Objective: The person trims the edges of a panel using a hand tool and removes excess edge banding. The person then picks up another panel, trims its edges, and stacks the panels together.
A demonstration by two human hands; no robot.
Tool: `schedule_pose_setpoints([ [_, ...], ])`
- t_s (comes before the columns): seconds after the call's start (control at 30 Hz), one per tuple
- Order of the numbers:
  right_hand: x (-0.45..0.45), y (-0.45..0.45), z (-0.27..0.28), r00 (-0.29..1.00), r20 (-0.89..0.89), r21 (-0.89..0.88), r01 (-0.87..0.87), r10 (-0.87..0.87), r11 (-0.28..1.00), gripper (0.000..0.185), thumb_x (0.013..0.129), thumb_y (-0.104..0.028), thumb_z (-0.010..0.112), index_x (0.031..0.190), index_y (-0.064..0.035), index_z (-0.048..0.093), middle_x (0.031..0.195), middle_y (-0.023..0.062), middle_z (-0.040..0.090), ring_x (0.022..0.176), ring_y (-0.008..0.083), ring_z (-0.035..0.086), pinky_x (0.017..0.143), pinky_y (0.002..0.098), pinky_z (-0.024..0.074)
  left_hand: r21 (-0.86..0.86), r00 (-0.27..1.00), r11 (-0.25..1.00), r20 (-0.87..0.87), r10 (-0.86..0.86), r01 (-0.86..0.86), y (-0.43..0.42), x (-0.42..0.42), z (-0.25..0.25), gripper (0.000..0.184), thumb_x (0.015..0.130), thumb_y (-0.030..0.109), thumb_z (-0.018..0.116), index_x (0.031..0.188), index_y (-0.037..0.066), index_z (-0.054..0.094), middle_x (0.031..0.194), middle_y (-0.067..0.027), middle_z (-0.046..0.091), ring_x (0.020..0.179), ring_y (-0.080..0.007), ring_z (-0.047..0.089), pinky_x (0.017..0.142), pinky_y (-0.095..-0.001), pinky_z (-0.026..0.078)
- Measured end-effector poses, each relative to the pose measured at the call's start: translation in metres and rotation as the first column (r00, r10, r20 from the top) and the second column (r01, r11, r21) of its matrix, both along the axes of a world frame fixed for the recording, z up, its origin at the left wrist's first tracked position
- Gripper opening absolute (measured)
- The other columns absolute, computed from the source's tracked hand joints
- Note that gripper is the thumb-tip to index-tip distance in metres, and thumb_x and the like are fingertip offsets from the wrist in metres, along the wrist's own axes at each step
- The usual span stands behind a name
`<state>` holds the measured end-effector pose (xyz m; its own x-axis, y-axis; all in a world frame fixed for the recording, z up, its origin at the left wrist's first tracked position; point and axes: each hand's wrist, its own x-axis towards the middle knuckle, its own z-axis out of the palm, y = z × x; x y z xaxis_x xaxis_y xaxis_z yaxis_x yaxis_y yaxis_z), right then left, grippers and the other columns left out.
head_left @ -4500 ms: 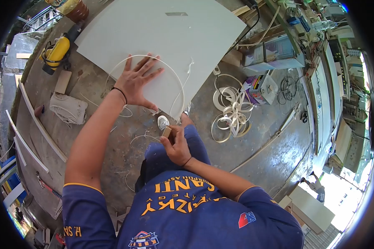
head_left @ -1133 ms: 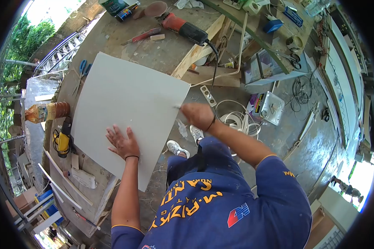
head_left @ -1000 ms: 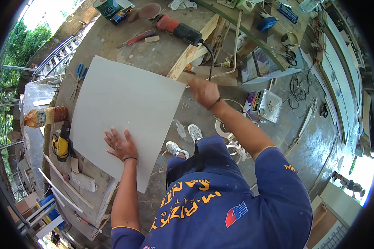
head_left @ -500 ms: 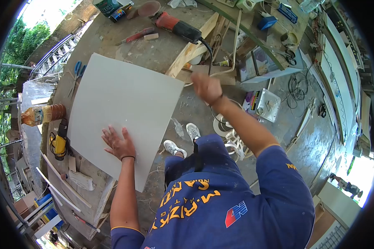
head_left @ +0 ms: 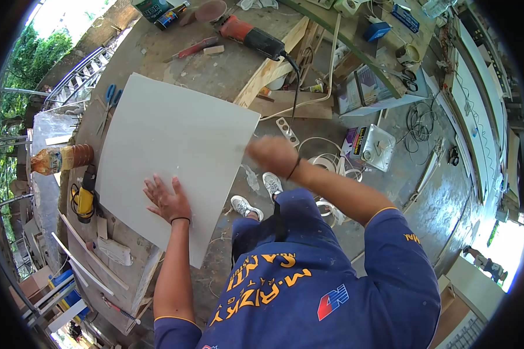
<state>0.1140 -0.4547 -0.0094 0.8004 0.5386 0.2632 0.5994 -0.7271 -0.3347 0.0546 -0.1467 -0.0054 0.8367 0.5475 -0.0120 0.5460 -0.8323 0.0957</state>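
left hand (head_left: 167,199): palm down, flat, fingers spread, thumb apart | left forearm (head_left: 174,267): extended forward, wrist (head_left: 180,225) nearly straight | right hand (head_left: 271,156): motion-blurred, fingers curled inward, grip unclear | right forearm (head_left: 340,189): slanting forward and leftward | hands: apart

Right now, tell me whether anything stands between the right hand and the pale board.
Nothing visible does. The right hand, blurred, is at the edge of the pale board; contact is unclear. The left hand lies on it, away from that edge.

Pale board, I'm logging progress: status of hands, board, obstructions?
Left hand flat on pale board; right hand blurred at its right edge, grip unclear. Board on bench, near corner overhanging. Yellow tool, scissors close on left.
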Motion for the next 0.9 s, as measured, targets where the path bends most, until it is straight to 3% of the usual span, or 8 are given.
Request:
schedule_pose_setpoints([
  [0.17, 0.038, -0.03, -0.026, 0.922, 0.328, 0.037, 0.205, -0.205, 0.978, 0.007, 0.085, -0.016, 0.055, 0.091, -0.0148, 0.058, 0.072, 0.0043, 0.062, 0.064, 0.0217, 0.065, 0.049, 0.0372, 0.0511, -0.008, 1.0, 1.0, -0.026, 0.009, -0.009, -0.001, -0.002, 0.003, 0.069, 0.092, 0.059, 0.043, 0.149, 0.022, 0.03, 0.159, -0.0051, 0.018, 0.148, -0.0263, 0.009, 0.112, -0.0631, 0.001],
  [0.27, 0.061, -0.05, -0.018, 0.956, 0.157, -0.065, 0.259, -0.247, 0.964, 0.008, 0.084, -0.016, 0.056, 0.092, -0.0146, 0.058, 0.07, 0.0044, 0.061, 0.061, 0.021, 0.064, 0.048, 0.0367, 0.0503, -0.016, 1.0, 1.0, 0.005, -0.001, 0.001, 0.002, 0.001, 0.0, 0.07, 0.092, 0.059, 0.043, 0.149, 0.022, 0.03, 0.159, -0.0053, 0.018, 0.148, -0.0263, 0.01, 0.112, -0.0631, 0.001],
  [0.4, 0.008, -0.005, 0.006, 0.996, 0.042, -0.092, -0.076, 0.08, 0.993, 0.007, 0.084, -0.013, 0.054, 0.09, -0.0125, 0.058, 0.063, 0.0048, 0.059, 0.056, 0.0212, 0.063, 0.047, 0.0365, 0.05, 0.0, 1.0, 1.0, -0.03, 0.006, -0.006, -0.002, -0.002, 0.002, 0.07, 0.092, 0.06, 0.042, 0.149, 0.022, 0.03, 0.159, -0.0049, 0.018, 0.147, -0.026, 0.01, 0.112, -0.0625, 0.001],
  [0.5, 0.026, -0.019, 0.003, 0.995, 0.103, -0.024, -0.005, 0.007, 1.0, 0.005, 0.084, -0.014, 0.054, 0.088, -0.0115, 0.056, 0.064, 0.0047, 0.059, 0.057, 0.0208, 0.064, 0.045, 0.0371, 0.0498, -0.007, 0.999, 1.0, -0.035, 0.012, -0.013, -0.002, 0.001, 0.002, 0.069, 0.092, 0.059, 0.041, 0.149, 0.022, 0.029, 0.159, -0.005, 0.017, 0.147, -0.0259, 0.01, 0.113, -0.0622, 0.002],
  [0.57, 0.067, -0.05, -0.009, 0.954, -0.001, -0.241, 0.291, -0.3, 0.926, 0.005, 0.085, -0.014, 0.053, 0.088, -0.0117, 0.057, 0.065, 0.0062, 0.06, 0.059, 0.0221, 0.064, 0.047, 0.0374, 0.0503, -0.018, 1.0, 1.0, -0.022, 0.015, -0.015, 0.001, -0.002, 0.001, 0.069, 0.092, 0.059, 0.042, 0.15, 0.022, 0.029, 0.159, -0.0052, 0.017, 0.148, -0.0261, 0.01, 0.113, -0.0622, 0.002],
  [0.7, 0.034, -0.029, -0.01, 0.991, 0.102, 0.175, 0.064, -0.082, 0.983, 0.004, 0.085, -0.014, 0.054, 0.087, -0.0138, 0.057, 0.068, 0.0071, 0.062, 0.061, 0.023, 0.065, 0.049, 0.0362, 0.0499, -0.03, 1.0, 0.999, -0.017, 0.014, -0.014, -0.002, 0.005, 0.004, 0.069, 0.092, 0.059, 0.042, 0.149, 0.022, 0.03, 0.159, -0.0055, 0.017, 0.148, -0.0263, 0.009, 0.113, -0.0622, 0.002],
  [0.87, 0.041, -0.026, -0.008, 0.998, 0.07, 0.05, 0.003, -0.006, 0.999, 0.005, 0.086, -0.016, 0.054, 0.089, -0.0142, 0.058, 0.067, 0.0053, 0.061, 0.061, 0.0223, 0.064, 0.048, 0.0365, 0.0487, -0.008, 0.999, 1.0, -0.036, 0.015, -0.015, -0.001, 0.0, 0.003, 0.069, 0.092, 0.058, 0.043, 0.149, 0.021, 0.031, 0.159, -0.0055, 0.018, 0.148, -0.0263, 0.01, 0.113, -0.0622, 0.002],
  [0.9, 0.062, -0.041, -0.024, 0.978, 0.065, -0.06, 0.203, -0.199, 0.977, 0.005, 0.086, -0.015, 0.055, 0.089, -0.0142, 0.058, 0.066, 0.0043, 0.06, 0.06, 0.0218, 0.063, 0.048, 0.0365, 0.0483, -0.018, 1.0, 1.0, -0.024, 0.011, -0.011, -0.001, 0.001, 0.005, 0.069, 0.092, 0.058, 0.043, 0.149, 0.021, 0.031, 0.159, -0.0056, 0.018, 0.147, -0.0264, 0.01, 0.112, -0.0624, 0.002],
])
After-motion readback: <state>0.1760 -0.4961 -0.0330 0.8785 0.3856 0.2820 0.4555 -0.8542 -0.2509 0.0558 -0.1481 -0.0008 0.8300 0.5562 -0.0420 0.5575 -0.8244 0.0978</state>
